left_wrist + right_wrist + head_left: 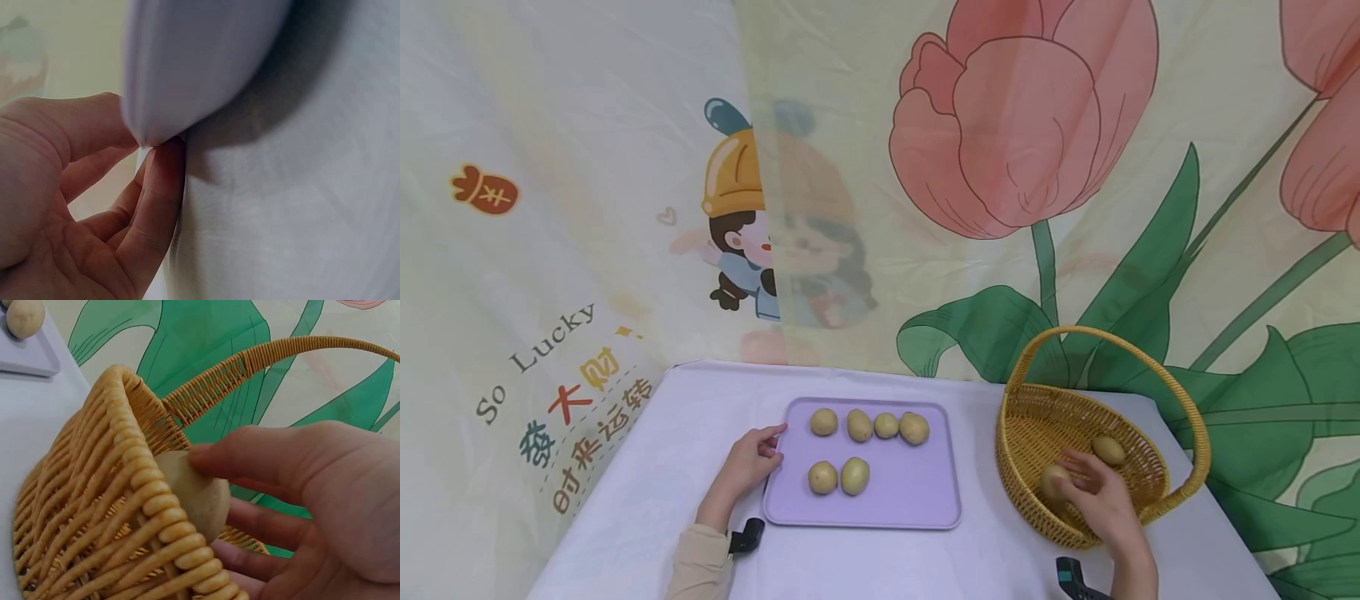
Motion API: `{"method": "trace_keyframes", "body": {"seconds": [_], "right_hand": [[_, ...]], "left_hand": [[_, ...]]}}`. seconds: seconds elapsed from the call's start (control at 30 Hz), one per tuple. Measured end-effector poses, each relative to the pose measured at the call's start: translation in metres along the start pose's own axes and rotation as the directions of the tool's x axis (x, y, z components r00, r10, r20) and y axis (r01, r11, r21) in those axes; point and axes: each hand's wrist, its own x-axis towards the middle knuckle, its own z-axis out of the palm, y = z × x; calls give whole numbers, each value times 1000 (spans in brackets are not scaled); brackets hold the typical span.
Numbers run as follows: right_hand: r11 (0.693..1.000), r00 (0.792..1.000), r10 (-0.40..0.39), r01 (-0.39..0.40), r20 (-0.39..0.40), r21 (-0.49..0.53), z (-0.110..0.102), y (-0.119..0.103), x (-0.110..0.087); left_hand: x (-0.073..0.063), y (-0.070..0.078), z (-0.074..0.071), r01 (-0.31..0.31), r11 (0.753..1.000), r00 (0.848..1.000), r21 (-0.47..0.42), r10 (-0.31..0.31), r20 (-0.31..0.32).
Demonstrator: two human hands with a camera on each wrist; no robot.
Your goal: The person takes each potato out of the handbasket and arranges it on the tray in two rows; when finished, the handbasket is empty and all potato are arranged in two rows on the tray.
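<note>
My left hand [751, 460] pinches the left edge of a lilac tray [917, 492], thumb on the rim and fingers at its underside in the left wrist view. Several potatoes [914, 428] lie on the tray, in a back row and a front pair. Over the wicker basket [1011, 467] at the right, my right hand [1097, 496] grips a potato [203, 494] between thumb and fingers. That potato is inside the rim, partly hidden by the basket wall in the right wrist view. Another potato [1108, 451] sits in the basket, toward its right side.
The basket's tall arched handle [1120, 340] rises over my right hand. A white cloth [700, 400] covers the table, with patterned hangings [820, 100] behind and at the left. Small black devices [747, 536] are strapped at both wrists.
</note>
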Motion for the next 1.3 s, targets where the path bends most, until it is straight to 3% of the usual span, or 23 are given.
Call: {"method": "trace_keyframes", "body": {"seconds": [0.43,0.8,0.93,1.07,1.3], "right_hand": [[988,992,97,-86,-78,128,4,-15,-3],[964,990,96,-67,-103,256,21,-29,0],[947,986,77,-26,-147,321,30,-33,0],[936,980,37,33,-193,349,34,-37,-2],[936,978,51,24,-203,352,39,-50,-3]], "left_hand": [[0,1,-1,7,1000,1000,-8,-7,-1],[-1,0,0,7,1000,1000,-12,-7,-4],[-1,0,0,10,1000,1000,-13,-10,-5],[-1,1,0,11,1000,1000,-15,-11,-3],[-2,3,-2,11,1000,1000,-7,-11,4]]}}
